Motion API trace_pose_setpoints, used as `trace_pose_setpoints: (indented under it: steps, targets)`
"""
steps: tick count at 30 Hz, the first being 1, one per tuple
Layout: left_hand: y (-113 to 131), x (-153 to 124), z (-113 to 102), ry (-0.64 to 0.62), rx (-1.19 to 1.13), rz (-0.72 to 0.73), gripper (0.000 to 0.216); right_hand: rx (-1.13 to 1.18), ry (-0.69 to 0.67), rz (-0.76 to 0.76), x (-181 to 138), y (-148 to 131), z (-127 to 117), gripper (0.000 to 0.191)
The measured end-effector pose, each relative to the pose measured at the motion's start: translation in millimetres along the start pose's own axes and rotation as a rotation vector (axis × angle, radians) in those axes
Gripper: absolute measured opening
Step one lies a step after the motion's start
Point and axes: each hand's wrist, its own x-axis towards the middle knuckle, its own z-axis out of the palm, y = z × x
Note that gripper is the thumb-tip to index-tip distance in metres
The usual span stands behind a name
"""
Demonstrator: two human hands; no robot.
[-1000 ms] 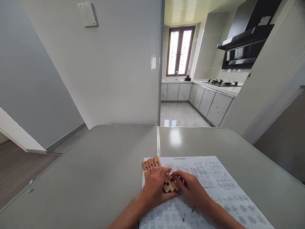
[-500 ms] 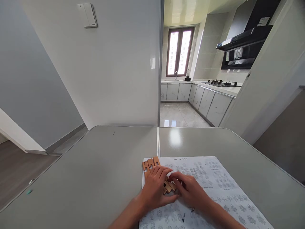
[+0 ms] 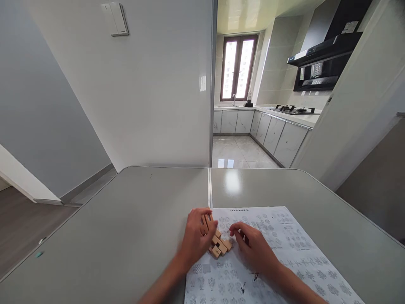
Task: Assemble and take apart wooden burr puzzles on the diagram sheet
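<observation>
Shifted left, the left hand [image 3: 195, 233] spreads around wooden pieces [image 3: 216, 252]; the right hand [image 3: 255, 246] curls nearby, its grip unclear.

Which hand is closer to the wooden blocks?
Left. The left hand is over the blocks, partly hiding them; the right hand is just to their right, above the paper, apparently not touching them.

No words can be read. The printed heading along the top of the paper sheet [image 3: 303, 236], lower right of centre, is too small, as is the mark on the wall switch [image 3: 114, 19], upper left. The label [image 3: 350, 27] at upper right is illegible.
</observation>
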Motion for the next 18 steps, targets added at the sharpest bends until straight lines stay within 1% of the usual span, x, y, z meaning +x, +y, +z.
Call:
trace_pose_setpoints:
  steps: [4, 7, 9, 12, 18]
  targets:
    - [-28, 18, -15, 0.221, -0.033, -0.248, 0.032, 0.008, -0.023, 0.011, 1, 2, 0, 0.031]
    - [-52, 29, -24, 0.313, -0.104, -0.419, 0.041, 0.008, -0.027, 0.01, 1, 4, 1, 0.032]
    - [-63, 33, -26, 0.371, -0.169, -0.502, 0.043, 0.008, -0.02, 0.007, 1, 4, 2, 0.032]
    - [-70, 35, -27, 0.391, -0.181, -0.535, 0.044, 0.006, -0.011, 0.006, 1, 6, 3, 0.031]
    - [-70, 34, -25, 0.387, -0.189, -0.531, 0.042, 0.017, -0.012, 0.009, 1, 6, 2, 0.028]
